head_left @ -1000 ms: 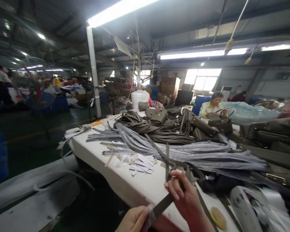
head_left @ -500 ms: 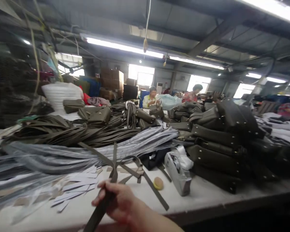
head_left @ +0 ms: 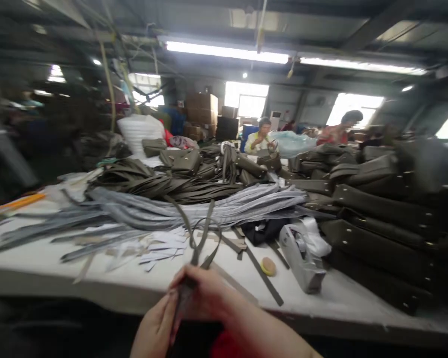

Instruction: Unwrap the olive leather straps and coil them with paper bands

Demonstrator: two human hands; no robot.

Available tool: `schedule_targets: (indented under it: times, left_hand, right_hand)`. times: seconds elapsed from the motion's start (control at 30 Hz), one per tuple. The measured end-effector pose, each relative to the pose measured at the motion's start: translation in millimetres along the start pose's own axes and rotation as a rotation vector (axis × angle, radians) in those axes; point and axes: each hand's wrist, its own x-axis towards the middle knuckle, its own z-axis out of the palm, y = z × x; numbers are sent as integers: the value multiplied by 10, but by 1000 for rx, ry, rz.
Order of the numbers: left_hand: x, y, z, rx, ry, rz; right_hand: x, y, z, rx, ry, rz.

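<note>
My right hand (head_left: 203,288) is closed round a dark olive strap (head_left: 198,248), whose loose ends and a loop stick up above the fingers. Just below and to the left, my left hand (head_left: 159,318) grips the lower part of the same strap, close against my right hand. Both hands are near the front edge of the white table (head_left: 127,278). To the right of them lie a single loose strap (head_left: 263,278), a round yellow-rimmed tape roll (head_left: 268,266) and a grey tape dispenser (head_left: 302,258). White paper strips (head_left: 164,247) are scattered to the left.
Grey wrapped strips (head_left: 209,206) lie across the table, with a pile of olive straps (head_left: 160,184) behind. Dark olive bags (head_left: 381,238) are stacked high on the right. Across the table sits a person (head_left: 259,141), and another person (head_left: 339,129) is further right.
My left hand has come into view and onto the strap's lower part. My right hand still holds the strap. The view has turned left, so the scene sits further right.
</note>
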Motion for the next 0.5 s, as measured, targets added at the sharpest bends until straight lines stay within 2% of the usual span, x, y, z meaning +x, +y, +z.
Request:
schedule_targets:
  times: [0.03, 0.1, 0.2, 0.27, 0.37, 0.5]
  left_hand:
    - [-54, 81, -24, -44, -36, -27]
    - [-114, 180, -69, -122, -85, -83]
    - [-195, 155, -154, -188, -128, -128]
    - [-267, 92, -196, -203, -143, -127]
    - [-336, 41, -194, -229, -189, -129]
    - [-304, 93, -124, -276, -221, -150]
  right_hand:
    - [-28, -97, -16, 129, 24, -72]
    - [-39, -351, -87, 360, -32, -128]
    - [-10, -714, -231, 542, -86, -175]
    - [-19, -864, -303, 621, -96, -201]
    - [-68, -922, -329, 677, -164, -207]
    - [-86, -834, -295, 608, -254, -168]
